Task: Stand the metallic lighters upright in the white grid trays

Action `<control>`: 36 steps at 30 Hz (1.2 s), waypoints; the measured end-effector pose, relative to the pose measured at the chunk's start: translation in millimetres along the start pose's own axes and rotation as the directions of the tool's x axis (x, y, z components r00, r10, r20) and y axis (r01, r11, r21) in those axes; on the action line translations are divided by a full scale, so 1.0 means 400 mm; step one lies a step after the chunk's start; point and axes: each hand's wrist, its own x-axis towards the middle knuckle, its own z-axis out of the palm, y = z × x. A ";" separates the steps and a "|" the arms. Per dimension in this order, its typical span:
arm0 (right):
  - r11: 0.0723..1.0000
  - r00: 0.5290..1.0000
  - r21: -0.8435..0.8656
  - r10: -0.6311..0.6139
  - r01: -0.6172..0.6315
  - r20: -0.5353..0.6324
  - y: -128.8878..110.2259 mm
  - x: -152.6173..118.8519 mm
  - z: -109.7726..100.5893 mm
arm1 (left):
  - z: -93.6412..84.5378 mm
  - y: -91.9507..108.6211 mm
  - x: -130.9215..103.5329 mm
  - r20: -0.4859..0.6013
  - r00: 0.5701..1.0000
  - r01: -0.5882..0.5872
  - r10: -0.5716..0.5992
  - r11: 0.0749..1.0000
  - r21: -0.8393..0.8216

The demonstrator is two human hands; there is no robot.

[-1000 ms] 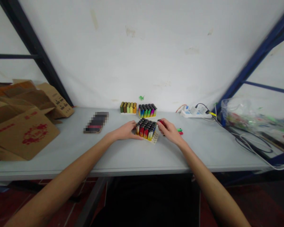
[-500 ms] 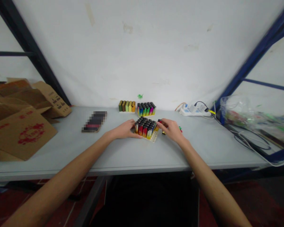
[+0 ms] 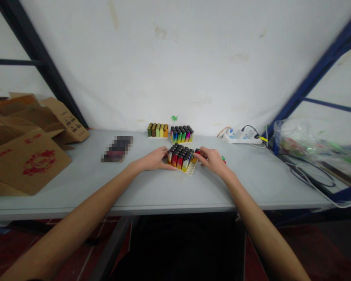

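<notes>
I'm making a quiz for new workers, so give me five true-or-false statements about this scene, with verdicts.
1. The left hand holds the near tray of lighters. True.
2. Those lighters have white tops. False: their tops are black.
3. The right hand rests on the cardboard box. False: the right hand is at the tray's right side, a red lighter at its fingertips.
4. The green-to-orange lighters stand left of the rainbow lighters. True.
5. A white power strip lies near the wall. True.
</notes>
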 end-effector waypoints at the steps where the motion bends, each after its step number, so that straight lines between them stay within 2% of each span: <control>1: 1.000 1.000 -0.028 -0.006 0.006 0.005 0.000 0.000 -0.001 | -0.001 0.001 0.000 0.000 1.000 -0.007 0.007 1.000 -0.004; 5: 0.995 0.997 -0.095 -0.019 0.026 0.075 0.001 -0.006 0.005 | -0.005 0.003 0.000 0.025 0.999 -0.042 0.043 0.999 -0.006; 9: 0.988 0.996 -0.152 -0.006 0.019 0.092 0.002 -0.007 0.015 | -0.005 0.003 0.001 0.032 0.997 -0.063 0.064 0.998 -0.010; 13: 0.999 0.986 -0.044 -0.014 0.022 0.166 0.007 -0.003 -0.003 | -0.005 0.004 0.000 0.009 1.000 -0.023 0.023 1.000 -0.011; 16: 0.994 0.963 0.113 -0.020 -0.011 0.269 0.024 -0.007 -0.051 | -0.007 0.008 -0.001 0.005 1.000 -0.021 0.021 1.000 -0.014; 18: 0.988 0.960 0.141 0.020 -0.062 0.280 0.050 -0.016 -0.100 | -0.009 0.011 -0.002 0.011 1.000 -0.016 0.016 1.000 -0.007; 22: 0.989 0.965 -0.002 0.145 -0.148 0.218 0.131 -0.048 -0.199 | -0.011 0.013 -0.002 0.007 1.000 0.022 -0.022 1.000 -0.012; 25: 0.984 0.955 -0.091 0.169 -0.151 0.243 0.191 -0.074 -0.239 | -0.010 0.012 -0.004 0.007 0.999 0.033 -0.032 0.999 -0.017; 29: 0.981 0.928 -0.108 0.189 -0.162 0.322 0.228 -0.087 -0.231 | -0.008 0.011 -0.006 -0.002 0.999 0.051 -0.051 0.999 -0.014; 36: 0.973 0.918 -0.046 0.229 -0.226 0.322 0.203 -0.063 -0.190 | 0.000 0.001 -0.003 0.003 1.000 -0.017 0.017 1.000 -0.017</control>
